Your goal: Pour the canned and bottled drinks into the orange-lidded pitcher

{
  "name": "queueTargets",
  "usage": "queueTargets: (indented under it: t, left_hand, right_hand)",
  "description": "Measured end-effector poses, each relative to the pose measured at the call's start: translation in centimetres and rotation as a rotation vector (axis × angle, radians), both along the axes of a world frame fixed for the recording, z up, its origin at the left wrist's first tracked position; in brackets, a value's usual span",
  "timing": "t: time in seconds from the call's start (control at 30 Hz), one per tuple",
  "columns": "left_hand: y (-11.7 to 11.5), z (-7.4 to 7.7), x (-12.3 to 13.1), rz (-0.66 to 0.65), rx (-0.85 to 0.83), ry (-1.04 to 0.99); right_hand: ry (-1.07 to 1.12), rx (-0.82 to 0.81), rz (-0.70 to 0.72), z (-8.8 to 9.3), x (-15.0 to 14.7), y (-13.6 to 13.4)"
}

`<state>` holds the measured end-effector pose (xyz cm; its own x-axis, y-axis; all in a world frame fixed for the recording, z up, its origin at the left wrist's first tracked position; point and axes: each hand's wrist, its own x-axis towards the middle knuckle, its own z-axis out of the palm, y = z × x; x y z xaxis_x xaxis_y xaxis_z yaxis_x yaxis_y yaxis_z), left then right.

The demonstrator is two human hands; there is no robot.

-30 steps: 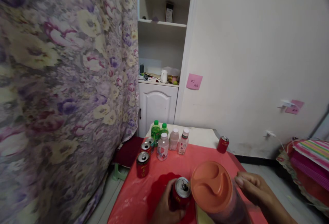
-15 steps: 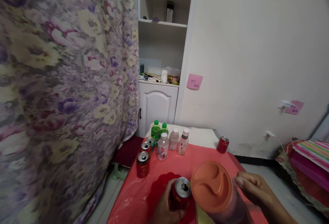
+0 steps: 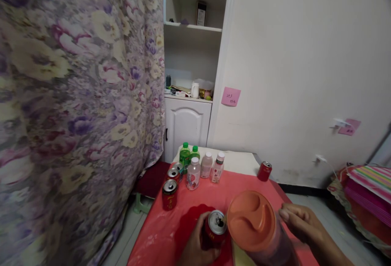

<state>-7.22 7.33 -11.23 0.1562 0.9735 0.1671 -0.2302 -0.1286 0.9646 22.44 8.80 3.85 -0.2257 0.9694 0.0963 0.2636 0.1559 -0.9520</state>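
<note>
Unmoved: left hand (image 3: 195, 245) curls round cylindrical metal can (image 3: 214, 233) beside smooth-lidded pitcher (image 3: 262, 233).

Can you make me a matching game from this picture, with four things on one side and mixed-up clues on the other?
Things:
1. Pitcher lid
2. Left hand
3. Curtain
4. Pink sticky notes

Clues:
A. Covered in flowers
B. Holding a drink can
C. Stuck on the wall
D. Orange

Right pairs: 1-D, 2-B, 3-A, 4-C
</note>
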Motion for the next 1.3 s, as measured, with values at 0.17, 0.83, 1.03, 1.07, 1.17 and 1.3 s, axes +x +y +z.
queueTargets:
  t: [0.17, 0.83, 1.03, 1.07, 1.17, 1.3]
  left_hand:
    - [-0.2, 0.5, 0.0, 0.000, -0.014, -0.012]
    - [-0.8, 2.1, 0.2, 0.006, -0.030, -0.011]
    - [-0.5, 1.2, 0.2, -0.004, -0.022, -0.030]
    - [-0.5, 1.1, 0.2, -0.002, -0.024, -0.021]
    - [-0.5, 1.6, 0.2, 0.010, -0.038, -0.011]
    - [-0.9, 2.8, 0.3, 0.003, -0.037, -0.014]
  right_hand:
    - [-0.003, -0.009, -0.013, 0.2, -0.1, -0.2]
    - [-0.018, 0.005, -0.015, 0.5, -0.2, -0.4]
    - [-0.027, 0.003, -0.011, 0.3, -0.1, -0.3]
    - [-0.025, 0.006, -0.012, 0.2, -0.1, -0.3]
    - [-0.021, 0.010, -0.018, 0.1, -0.1, -0.3]
    - [-0.019, 0.008, -0.008, -0.3, 0.0, -0.2]
